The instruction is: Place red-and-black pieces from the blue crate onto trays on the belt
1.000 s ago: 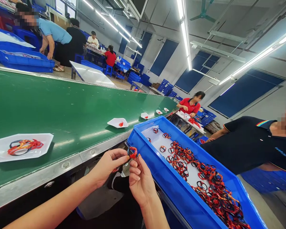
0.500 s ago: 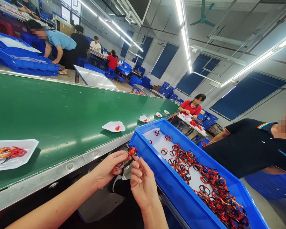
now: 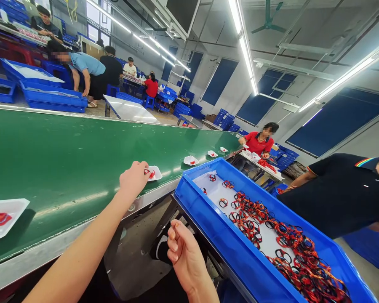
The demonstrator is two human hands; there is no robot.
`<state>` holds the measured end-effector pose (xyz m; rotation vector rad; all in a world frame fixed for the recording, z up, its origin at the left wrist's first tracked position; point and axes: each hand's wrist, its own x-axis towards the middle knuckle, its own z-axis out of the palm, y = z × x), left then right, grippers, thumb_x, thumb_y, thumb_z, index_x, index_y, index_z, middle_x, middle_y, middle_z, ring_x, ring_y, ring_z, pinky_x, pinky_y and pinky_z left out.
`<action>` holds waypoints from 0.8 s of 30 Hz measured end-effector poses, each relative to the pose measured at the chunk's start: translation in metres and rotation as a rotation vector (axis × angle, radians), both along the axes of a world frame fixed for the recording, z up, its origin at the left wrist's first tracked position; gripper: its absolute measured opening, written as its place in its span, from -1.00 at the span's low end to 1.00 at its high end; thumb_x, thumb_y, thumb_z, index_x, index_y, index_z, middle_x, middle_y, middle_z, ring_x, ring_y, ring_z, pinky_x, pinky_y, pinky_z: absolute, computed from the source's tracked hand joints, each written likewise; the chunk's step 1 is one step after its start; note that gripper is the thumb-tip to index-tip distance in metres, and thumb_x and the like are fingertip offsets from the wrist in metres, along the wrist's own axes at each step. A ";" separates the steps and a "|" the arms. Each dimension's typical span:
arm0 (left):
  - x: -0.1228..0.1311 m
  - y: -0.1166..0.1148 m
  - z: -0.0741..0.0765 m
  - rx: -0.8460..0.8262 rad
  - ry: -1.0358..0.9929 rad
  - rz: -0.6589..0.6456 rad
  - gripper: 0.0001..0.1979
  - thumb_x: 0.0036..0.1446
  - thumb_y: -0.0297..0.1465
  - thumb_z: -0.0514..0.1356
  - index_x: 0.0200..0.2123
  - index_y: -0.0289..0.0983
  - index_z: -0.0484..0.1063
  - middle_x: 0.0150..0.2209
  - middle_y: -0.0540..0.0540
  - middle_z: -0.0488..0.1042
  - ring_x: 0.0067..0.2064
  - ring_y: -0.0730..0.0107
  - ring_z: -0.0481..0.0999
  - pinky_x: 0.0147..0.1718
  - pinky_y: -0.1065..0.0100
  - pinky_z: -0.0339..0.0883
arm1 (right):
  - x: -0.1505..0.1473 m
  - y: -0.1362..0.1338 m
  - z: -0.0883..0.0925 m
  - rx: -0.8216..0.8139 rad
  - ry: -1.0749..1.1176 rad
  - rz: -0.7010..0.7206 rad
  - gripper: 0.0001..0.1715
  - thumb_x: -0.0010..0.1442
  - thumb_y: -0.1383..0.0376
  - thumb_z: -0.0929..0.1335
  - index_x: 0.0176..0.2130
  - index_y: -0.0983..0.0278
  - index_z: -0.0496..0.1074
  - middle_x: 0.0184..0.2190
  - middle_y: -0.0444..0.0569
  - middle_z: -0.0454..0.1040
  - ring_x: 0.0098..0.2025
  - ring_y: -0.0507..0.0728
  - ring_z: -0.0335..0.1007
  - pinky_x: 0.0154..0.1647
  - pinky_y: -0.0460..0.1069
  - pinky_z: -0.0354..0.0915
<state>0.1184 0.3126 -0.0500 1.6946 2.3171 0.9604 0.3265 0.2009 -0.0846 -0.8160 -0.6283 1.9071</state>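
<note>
Over the green conveyor belt (image 3: 82, 155), my left hand (image 3: 134, 180) reaches to a small white tray (image 3: 157, 172). A looped red-and-black wire coil (image 3: 147, 171) is at its fingertips, at the tray's near side. Red pieces lie in that tray. My right hand (image 3: 188, 259) is held low beside the blue bin, palm up and fingers curled in, with nothing visible in it. Many similar wire coils (image 3: 255, 210) lie in the blue bin (image 3: 217, 229) on its white liner, heaped toward the near right end.
Another white tray (image 3: 17, 210) with red contents lies at the belt's left. Smaller white trays (image 3: 191, 160) sit farther along. The belt's metal edge (image 3: 66, 240) runs below my left arm. A person in red (image 3: 257, 143) works beyond the bin; a person in black (image 3: 334, 195) stands at right.
My left hand has moved from above the belt's edge, near my right hand, forward to the white tray with the coil. The trays have shifted left along the belt. My right hand dropped slightly.
</note>
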 end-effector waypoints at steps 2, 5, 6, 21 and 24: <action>0.008 -0.009 0.005 0.123 -0.210 -0.069 -0.67 0.09 -0.14 0.08 -0.15 -0.19 0.39 -0.16 -0.15 0.40 -0.33 0.25 0.43 -0.41 0.32 0.22 | 0.003 -0.001 0.000 0.101 -0.085 0.003 -0.75 0.10 0.20 0.39 -0.27 0.33 0.41 -0.50 -0.17 0.31 -0.62 -0.14 0.07 -0.70 -0.22 -0.01; 0.031 -0.034 0.014 0.237 -0.897 -0.304 -0.56 0.10 0.00 0.01 -0.24 -0.23 0.40 -0.31 -0.08 0.39 -0.40 0.41 0.35 -0.50 0.44 0.18 | 0.005 -0.004 0.004 0.317 -0.330 -0.030 -0.74 0.17 0.16 0.34 -0.21 0.30 0.39 -0.51 -0.17 0.31 -0.63 -0.12 0.08 -0.69 -0.20 0.02; 0.041 -0.044 0.016 0.183 -1.137 -0.370 -0.51 0.11 0.04 -0.04 -0.27 -0.25 0.40 -0.36 -0.05 0.37 -0.45 0.46 0.31 -0.55 0.48 0.15 | 0.004 -0.005 0.006 0.388 -0.430 -0.048 -0.73 0.18 0.16 0.32 -0.16 0.28 0.37 -0.50 -0.17 0.32 -0.62 -0.10 0.11 -0.69 -0.20 0.04; 0.093 -0.088 0.002 -0.170 -1.779 -0.457 -0.45 0.11 0.07 -0.05 -0.35 -0.29 0.43 -0.43 -0.01 0.30 -0.44 0.51 0.25 -0.49 0.50 0.23 | 0.002 -0.003 0.001 0.369 -0.506 -0.166 -0.76 0.12 0.17 0.39 -0.28 0.30 0.40 -0.59 -0.21 0.27 -0.64 -0.12 0.11 -0.70 -0.22 0.09; 0.088 -0.093 0.001 -0.238 -1.859 -0.574 -0.44 0.14 0.05 -0.06 -0.27 -0.31 0.45 -0.39 -0.07 0.39 -0.36 0.40 0.36 -0.31 0.39 0.31 | 0.011 0.001 0.003 0.094 -0.077 -0.093 -0.70 0.06 0.19 0.44 -0.25 0.33 0.41 -0.54 -0.23 0.24 -0.66 -0.19 0.00 -0.76 -0.29 -0.02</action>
